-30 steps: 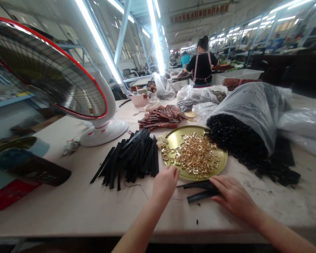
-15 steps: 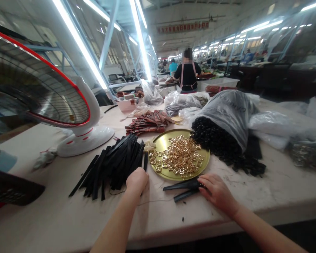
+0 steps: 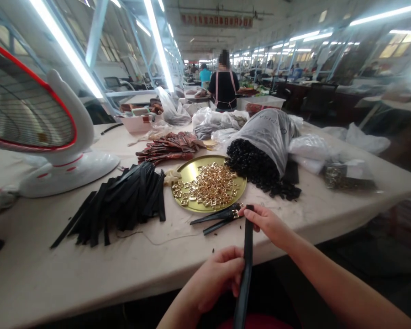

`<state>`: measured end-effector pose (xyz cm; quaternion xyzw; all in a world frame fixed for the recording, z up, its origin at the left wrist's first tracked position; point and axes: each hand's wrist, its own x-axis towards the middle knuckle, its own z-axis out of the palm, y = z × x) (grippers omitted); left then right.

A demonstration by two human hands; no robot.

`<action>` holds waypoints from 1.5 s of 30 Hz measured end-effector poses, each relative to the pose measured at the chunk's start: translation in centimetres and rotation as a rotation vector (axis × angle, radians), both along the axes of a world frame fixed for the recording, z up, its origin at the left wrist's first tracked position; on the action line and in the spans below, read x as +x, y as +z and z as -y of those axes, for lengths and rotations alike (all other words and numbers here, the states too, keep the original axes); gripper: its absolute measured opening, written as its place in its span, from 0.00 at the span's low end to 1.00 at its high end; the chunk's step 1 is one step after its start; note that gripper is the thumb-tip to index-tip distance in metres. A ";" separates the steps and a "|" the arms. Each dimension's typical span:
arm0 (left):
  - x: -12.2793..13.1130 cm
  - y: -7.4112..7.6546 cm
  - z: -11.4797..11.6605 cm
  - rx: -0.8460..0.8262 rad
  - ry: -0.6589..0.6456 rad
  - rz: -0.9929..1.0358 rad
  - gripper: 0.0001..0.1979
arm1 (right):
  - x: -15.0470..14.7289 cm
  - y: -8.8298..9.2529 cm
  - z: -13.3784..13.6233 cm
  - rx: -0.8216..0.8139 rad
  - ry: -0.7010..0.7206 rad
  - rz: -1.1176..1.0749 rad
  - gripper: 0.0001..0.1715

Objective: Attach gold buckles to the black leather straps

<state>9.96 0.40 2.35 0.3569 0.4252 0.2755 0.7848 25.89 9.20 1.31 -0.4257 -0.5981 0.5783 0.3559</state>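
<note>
A long black strap (image 3: 247, 256) runs from the table's near edge down toward me. My left hand (image 3: 219, 274) is closed around its lower part, below the table edge. My right hand (image 3: 265, 220) pinches its upper end, just in front of a round gold tray (image 3: 188, 171) heaped with several gold buckles (image 3: 208, 185). A few finished black straps (image 3: 219, 217) lie on the table beside my right hand. A big pile of loose black straps (image 3: 123, 198) lies to the left of the tray.
A white and red fan (image 3: 55, 137) stands at the left. A grey bag spilling small black parts (image 3: 260, 160) lies right of the tray, brown straps (image 3: 167, 148) behind it, more plastic bags at the right. A person in black stands far back (image 3: 223, 87).
My left hand left the black pile with one strap and drew back below the table edge. My right hand lifted off the finished straps and took the strap's upper end. The view turned right.
</note>
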 end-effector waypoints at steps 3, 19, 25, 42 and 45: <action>1.6 -0.8 -0.8 -0.082 0.058 0.216 0.14 | 0.4 -0.2 0.5 -0.071 0.048 0.027 0.19; 1.2 -2.5 -6.5 -0.420 0.452 0.378 0.15 | 5.9 -4.4 -14.8 0.727 -0.051 1.304 0.18; 0.7 -3.0 -7.4 -0.470 0.453 0.414 0.14 | 5.9 -4.2 -13.8 0.796 0.033 1.453 0.16; 2.2 -2.9 -6.7 -0.387 0.371 0.236 0.08 | 5.8 -4.2 -13.8 0.846 0.050 1.496 0.10; 2.5 -2.9 -6.4 -0.391 0.355 0.252 0.10 | 5.8 -4.0 -13.7 0.823 0.004 1.428 0.10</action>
